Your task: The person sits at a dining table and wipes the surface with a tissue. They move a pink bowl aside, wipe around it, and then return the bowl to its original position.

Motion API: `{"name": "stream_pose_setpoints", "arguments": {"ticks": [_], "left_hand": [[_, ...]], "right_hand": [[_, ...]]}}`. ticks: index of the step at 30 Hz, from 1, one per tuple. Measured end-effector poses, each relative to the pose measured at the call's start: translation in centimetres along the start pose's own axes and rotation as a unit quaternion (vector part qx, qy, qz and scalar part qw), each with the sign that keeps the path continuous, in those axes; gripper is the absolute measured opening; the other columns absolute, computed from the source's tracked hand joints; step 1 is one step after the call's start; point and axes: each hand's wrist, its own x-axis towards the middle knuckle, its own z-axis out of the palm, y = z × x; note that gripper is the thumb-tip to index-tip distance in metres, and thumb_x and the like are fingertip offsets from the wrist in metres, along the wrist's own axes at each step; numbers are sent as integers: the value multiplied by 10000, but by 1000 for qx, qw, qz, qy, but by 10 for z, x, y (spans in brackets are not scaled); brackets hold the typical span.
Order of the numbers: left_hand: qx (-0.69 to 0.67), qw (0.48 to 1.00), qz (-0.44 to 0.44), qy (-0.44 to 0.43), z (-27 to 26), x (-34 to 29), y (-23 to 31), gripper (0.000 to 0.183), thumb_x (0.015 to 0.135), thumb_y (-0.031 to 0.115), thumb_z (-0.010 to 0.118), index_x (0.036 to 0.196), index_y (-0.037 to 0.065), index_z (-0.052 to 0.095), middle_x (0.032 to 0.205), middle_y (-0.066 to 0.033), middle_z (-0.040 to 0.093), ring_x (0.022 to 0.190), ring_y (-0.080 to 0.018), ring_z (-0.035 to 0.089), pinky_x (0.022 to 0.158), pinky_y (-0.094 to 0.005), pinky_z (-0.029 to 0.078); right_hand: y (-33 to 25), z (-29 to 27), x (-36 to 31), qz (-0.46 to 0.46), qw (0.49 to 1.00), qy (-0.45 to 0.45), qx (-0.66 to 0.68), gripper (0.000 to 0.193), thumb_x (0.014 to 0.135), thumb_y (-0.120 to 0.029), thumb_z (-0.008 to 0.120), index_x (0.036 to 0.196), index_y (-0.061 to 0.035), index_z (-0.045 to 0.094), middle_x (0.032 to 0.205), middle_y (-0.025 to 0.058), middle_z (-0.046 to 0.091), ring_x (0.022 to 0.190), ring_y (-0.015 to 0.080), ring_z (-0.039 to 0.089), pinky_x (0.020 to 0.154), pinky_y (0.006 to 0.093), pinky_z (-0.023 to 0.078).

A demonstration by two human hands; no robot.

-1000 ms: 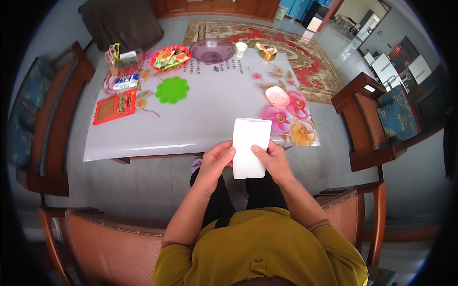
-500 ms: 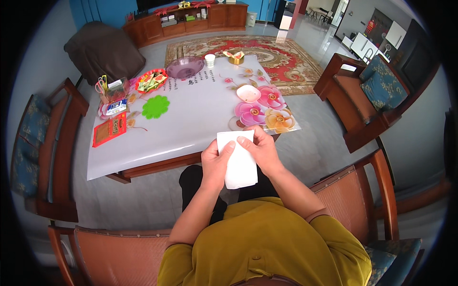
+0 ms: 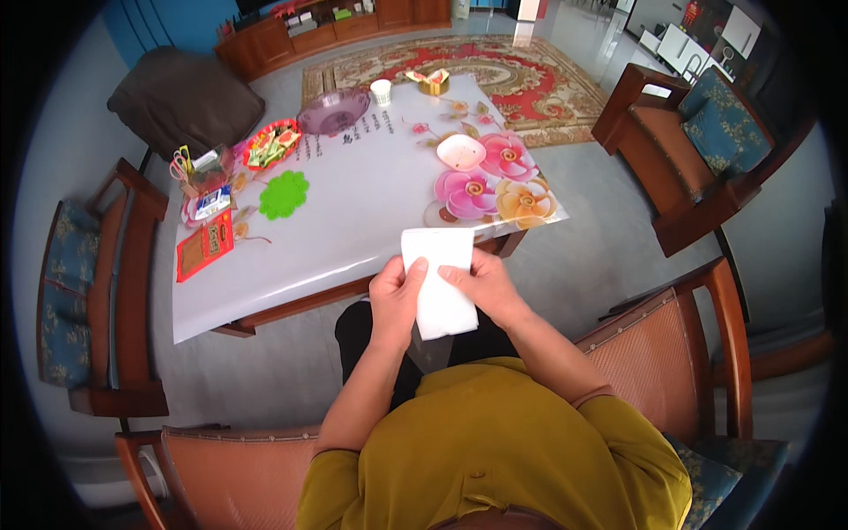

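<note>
Over my lap, in front of the table's near edge, I hold a folded white sheet (image 3: 444,300) of paper or tissue upright between both hands. My left hand (image 3: 396,296) grips its left edge, with the thumb lying on the face of it. On the opposite edge my right hand (image 3: 490,287) is closed the same way, its thumb pointing inward across the sheet. The fingers behind the sheet are hidden. A dim greyish patch shows just below the sheet's lower end; I cannot make out what it is.
The table (image 3: 353,212) carries a green flower-shaped mat (image 3: 283,194), a red packet (image 3: 205,246), an organizer box with scissors (image 3: 201,172), a red snack tray (image 3: 272,145), a purple bowl (image 3: 334,112), a white cup (image 3: 381,92) and a pale dish (image 3: 461,153). Wooden chairs stand around.
My right hand has slid a little down the sheet's edge, and more of the sheet's top shows above my hands. My view has shifted slightly. Both hands keep hold.
</note>
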Motion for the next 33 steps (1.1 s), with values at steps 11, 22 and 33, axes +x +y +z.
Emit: {"name": "stream_pose_setpoints", "arguments": {"ticks": [11, 22, 33], "left_hand": [[-11, 1000, -9, 14, -7, 2, -4, 117, 917, 70, 564, 977, -12, 621, 853, -24, 644, 742, -60, 569, 683, -215, 463], [-61, 995, -69, -37, -16, -3, 5, 281, 954, 260, 521, 1076, 24, 615, 958, -49, 632, 869, -110, 582, 770, -255, 468], [8, 999, -40, -3, -19, 2, -16, 176, 884, 173, 650, 926, 3, 658, 823, -17, 650, 722, -72, 571, 667, -222, 461]], "right_hand": [[4, -5, 2, 23, 995, 1, 93, 239, 871, -69, 598, 1099, -1, 617, 986, 24, 647, 875, 91, 586, 784, 244, 479], [14, -13, 0, -209, 963, 22, -167, 251, 775, 121, 534, 853, -70, 678, 853, 44, 616, 799, 164, 601, 695, 265, 470], [19, -7, 6, -223, 963, 17, -149, 196, 836, 64, 520, 934, -50, 647, 893, 53, 621, 853, 168, 602, 742, 286, 473]]}}
